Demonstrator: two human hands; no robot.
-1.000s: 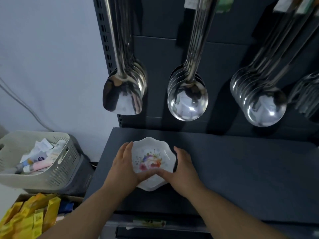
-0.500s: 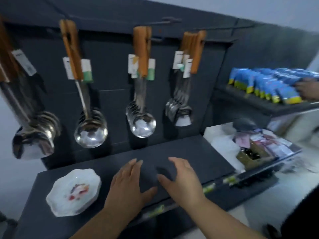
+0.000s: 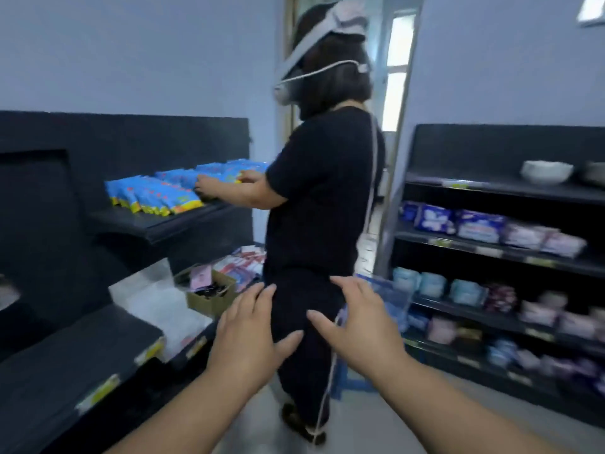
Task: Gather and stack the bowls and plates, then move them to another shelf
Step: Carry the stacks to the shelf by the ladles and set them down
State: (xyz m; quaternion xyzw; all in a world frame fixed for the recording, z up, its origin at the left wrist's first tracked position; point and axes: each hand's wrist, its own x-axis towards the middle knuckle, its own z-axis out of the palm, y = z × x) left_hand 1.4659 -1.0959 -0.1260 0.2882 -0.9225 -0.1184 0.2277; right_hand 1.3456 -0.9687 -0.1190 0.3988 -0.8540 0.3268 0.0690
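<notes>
Gathering step: left hand and right hand empty, fingers wide; white bowl sits on upper right shelf, well apart; next move likely means passing bystander to reach it.

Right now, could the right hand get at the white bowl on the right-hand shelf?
Probably not without a step. The right hand hangs open and empty in mid-aisle; the bowl sits well off on the top shelf. Nothing blocks that side; the other person stands further left.
</notes>
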